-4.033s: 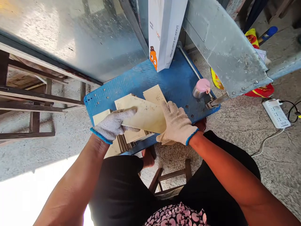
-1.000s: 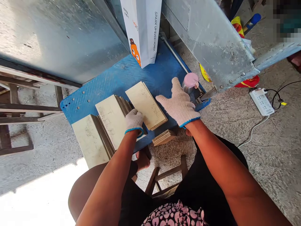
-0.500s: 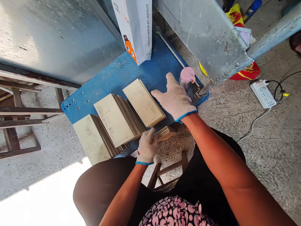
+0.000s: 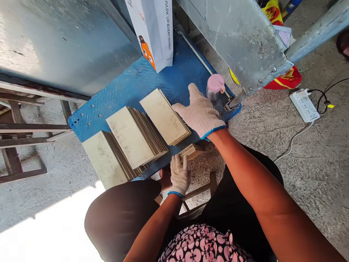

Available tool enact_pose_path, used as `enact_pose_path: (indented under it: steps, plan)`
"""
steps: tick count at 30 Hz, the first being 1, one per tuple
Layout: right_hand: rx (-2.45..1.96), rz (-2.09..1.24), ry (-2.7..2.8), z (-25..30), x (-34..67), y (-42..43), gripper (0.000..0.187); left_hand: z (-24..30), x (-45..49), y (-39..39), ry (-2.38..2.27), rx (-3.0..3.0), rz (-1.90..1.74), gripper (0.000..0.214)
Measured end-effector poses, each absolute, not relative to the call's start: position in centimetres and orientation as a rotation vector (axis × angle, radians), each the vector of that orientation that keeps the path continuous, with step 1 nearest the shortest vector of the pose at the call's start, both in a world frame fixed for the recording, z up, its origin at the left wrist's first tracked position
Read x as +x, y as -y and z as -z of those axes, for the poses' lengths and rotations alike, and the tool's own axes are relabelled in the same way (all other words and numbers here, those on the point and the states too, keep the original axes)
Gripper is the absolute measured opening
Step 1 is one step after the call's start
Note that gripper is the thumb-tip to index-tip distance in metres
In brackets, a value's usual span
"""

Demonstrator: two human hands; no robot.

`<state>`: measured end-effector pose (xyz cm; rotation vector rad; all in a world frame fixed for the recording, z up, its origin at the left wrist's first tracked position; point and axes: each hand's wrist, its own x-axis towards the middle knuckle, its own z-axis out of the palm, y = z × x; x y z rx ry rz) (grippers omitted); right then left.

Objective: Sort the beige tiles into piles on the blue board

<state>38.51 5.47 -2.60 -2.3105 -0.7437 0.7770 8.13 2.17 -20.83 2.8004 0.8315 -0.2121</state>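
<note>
At the far left, a fanned stack of pale boards (image 4: 102, 160) lies on my blue desk (image 4: 125, 87), reaching over its near edge by my knee. Next to it lies a second fanned stack (image 4: 131, 136), its boards leaning over one another like spread cards. Behind, a white paper bag (image 4: 159, 36) stands on the desk. To the right of the second stack is a third, neater stack (image 4: 163, 118).

My gloved left hand (image 4: 180, 176) is below that one, fingers straight and slightly parted, the tips at the near end of a small pile of boards (image 4: 191, 152) by the desk's near edge — I can't tell whether they press on it.

My gloved right hand (image 4: 200, 112) is just beside the right edge of the third stack, thumb and forefinger spread wide, gripping nothing that I can see; whether it touches the boards is unclear. Just past it — close to those fingers — stands a cup with a pink lid (image 4: 216, 85). Farther right, on the floor, lies a white power strip (image 4: 304, 105).
</note>
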Motion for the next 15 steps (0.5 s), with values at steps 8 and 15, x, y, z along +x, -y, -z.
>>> enact_pose_path:
  steps: [8,15]
  plan:
    - [-2.271,-0.782,0.721,2.8,38.4,-5.4,0.071,20.1,5.9,-0.3,-0.687,2.803,0.13,0.055]
    - [-2.31,-0.798,0.727,2.5,38.5,-5.1,0.073,21.5,6.3,-0.1,-0.509,2.566,0.338,0.03]
